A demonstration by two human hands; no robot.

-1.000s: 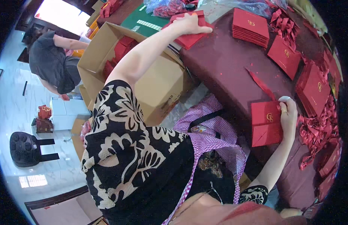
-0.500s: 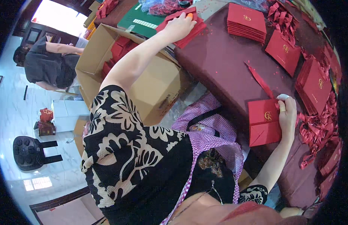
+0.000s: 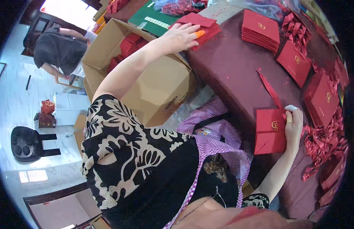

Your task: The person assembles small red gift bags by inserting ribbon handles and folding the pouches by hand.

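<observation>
My left hand (image 3: 180,39), an orange cover on one finger, stretches over a stack of flat red paper bags (image 3: 207,28) at the table's far left corner. Its fingers are extended and lie on or just above the stack's edge; contact is hard to tell. On the right, my right hand (image 3: 294,124), with a white cover on one fingertip, grips the edge of a folded red paper bag (image 3: 269,131) with gold lettering. From near that hand a narrow red ribbon (image 3: 269,87) runs away over the dark red tablecloth (image 3: 226,57).
Beside the table stands an open cardboard box (image 3: 154,91) with red items inside. More red bag stacks (image 3: 260,28) and loose red ribbons (image 3: 318,147) line the far and right sides. A green board (image 3: 156,20) lies beyond the box. Another person (image 3: 60,49) bends at far left.
My left hand's fingers have shifted toward the near edge of the bag stack. My right hand keeps hold of its bag. The other person has changed posture, and the whole view has shifted slightly.
</observation>
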